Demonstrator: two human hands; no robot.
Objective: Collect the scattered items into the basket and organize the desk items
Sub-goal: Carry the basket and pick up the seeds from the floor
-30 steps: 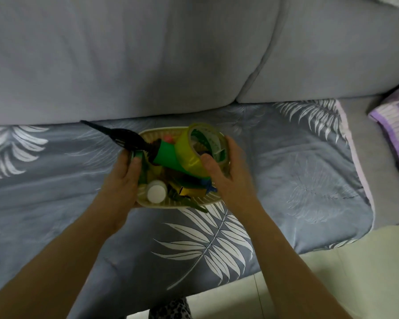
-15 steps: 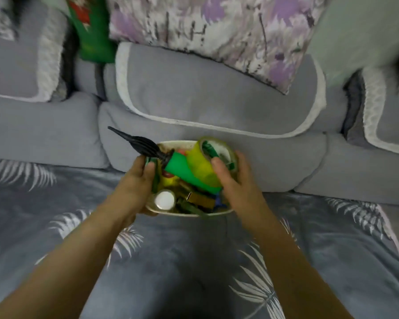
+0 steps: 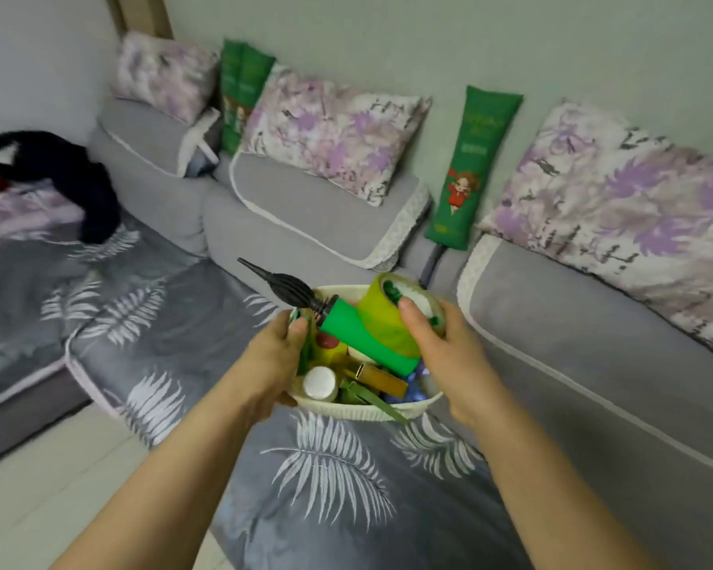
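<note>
the basket [image 3: 359, 410] has come up off the leaf-print cover, carried level above it. left hand [image 3: 270, 362] grips its left rim, right hand [image 3: 445, 355] its right rim, thumb on the tape roll [image 3: 392, 318]. the overhanging green pump [image 3: 359, 335] could tip out if the basket tilts.

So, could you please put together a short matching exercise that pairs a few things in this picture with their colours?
Things:
1. basket
2. pump
3. tape roll
4. bottle cap

Colours:
A. green body with a black nozzle
B. white
C. translucent yellow-green
D. cream

Pairs: 1-D, 2-A, 3-C, 4-B
</note>
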